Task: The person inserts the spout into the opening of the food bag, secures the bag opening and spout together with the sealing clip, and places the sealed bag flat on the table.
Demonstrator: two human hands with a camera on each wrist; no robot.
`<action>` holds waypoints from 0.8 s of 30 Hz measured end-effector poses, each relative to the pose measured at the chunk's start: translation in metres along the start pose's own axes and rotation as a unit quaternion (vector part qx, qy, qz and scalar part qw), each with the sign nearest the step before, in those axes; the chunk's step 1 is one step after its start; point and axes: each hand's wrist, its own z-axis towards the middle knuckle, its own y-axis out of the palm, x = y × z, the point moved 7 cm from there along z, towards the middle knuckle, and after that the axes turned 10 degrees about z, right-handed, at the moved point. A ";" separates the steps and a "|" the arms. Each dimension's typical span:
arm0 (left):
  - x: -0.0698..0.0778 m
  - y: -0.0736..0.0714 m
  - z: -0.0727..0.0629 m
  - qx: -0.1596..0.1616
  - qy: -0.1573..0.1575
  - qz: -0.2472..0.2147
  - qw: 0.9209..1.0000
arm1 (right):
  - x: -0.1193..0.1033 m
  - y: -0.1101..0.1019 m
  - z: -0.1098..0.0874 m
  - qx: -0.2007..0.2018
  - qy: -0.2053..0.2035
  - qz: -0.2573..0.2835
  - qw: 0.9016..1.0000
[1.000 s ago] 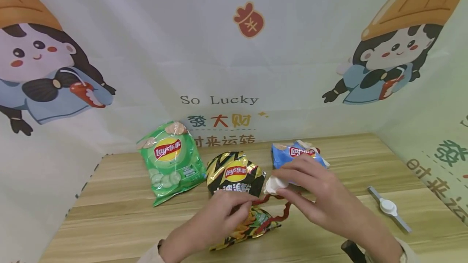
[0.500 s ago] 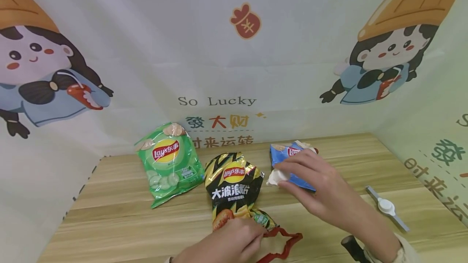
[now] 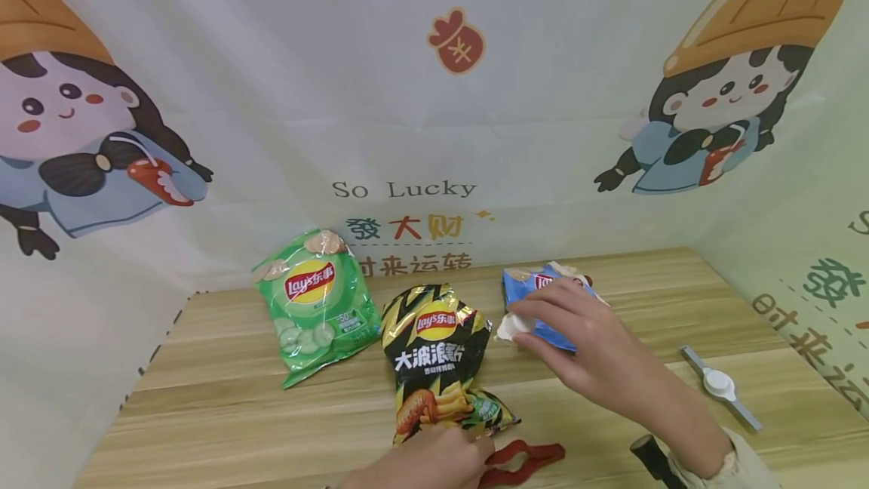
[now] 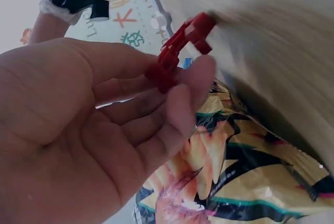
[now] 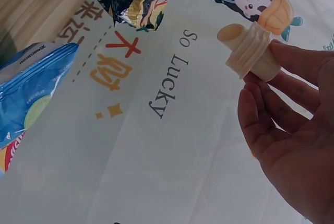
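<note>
In the head view my left hand [image 3: 434, 462] is low at the near side, by the bottom of a black and gold Lay's chip bag [image 3: 434, 353]. It pinches a red plastic clip [image 3: 546, 453] with a wavy outline; the left wrist view shows the red clip [image 4: 168, 65] between thumb and fingers. My right hand [image 3: 594, 345] is raised in front of a blue Lay's bag [image 3: 521, 290], partly covering it. Between its thumb and fingertips is a small white piece [image 3: 514, 327], seen in the right wrist view as a cream tube [image 5: 253, 54] with a ribbed collar.
A green Lay's bag [image 3: 312, 304] leans at the back left of the wooden table [image 3: 217, 413]. A grey strap with a white disc [image 3: 720, 385] lies at the right. Behind stands a printed cloth backdrop [image 3: 339, 96].
My left hand has come down toward the near edge, away from the right hand, with the red clip in it. The clip's loop looks narrower. The right hand keeps the white piece nearly in place.
</note>
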 end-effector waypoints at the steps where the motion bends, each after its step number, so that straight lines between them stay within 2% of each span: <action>1: 0.000 0.005 0.001 -0.011 -0.002 0.020 1.000 | 0.000 0.000 0.000 0.000 0.000 -0.001 1.000; 4: 0.000 0.017 0.004 -0.028 -0.004 0.072 0.997 | 0.000 0.001 0.000 0.002 -0.006 0.000 1.000; 8: 0.002 0.025 0.005 -0.048 -0.021 0.089 0.995 | 0.000 0.002 0.001 0.004 -0.013 -0.001 1.000; 10: 0.003 0.027 0.006 -0.056 -0.029 0.082 0.995 | 0.000 0.002 0.000 0.003 -0.013 -0.002 1.000; 19: 0.009 0.017 0.001 -0.042 -0.047 0.096 0.993 | 0.001 0.004 0.000 -0.004 -0.011 -0.007 1.000; 20: 0.005 0.023 0.002 -0.040 -0.042 0.093 0.994 | 0.001 0.004 0.000 -0.003 -0.013 -0.008 1.000; 22: 0.005 0.020 0.002 -0.045 -0.039 0.087 0.994 | 0.001 0.004 0.001 -0.003 -0.013 -0.008 1.000; 24: 0.005 0.015 0.002 -0.029 -0.021 0.087 0.996 | 0.002 0.005 0.000 -0.007 -0.007 -0.007 1.000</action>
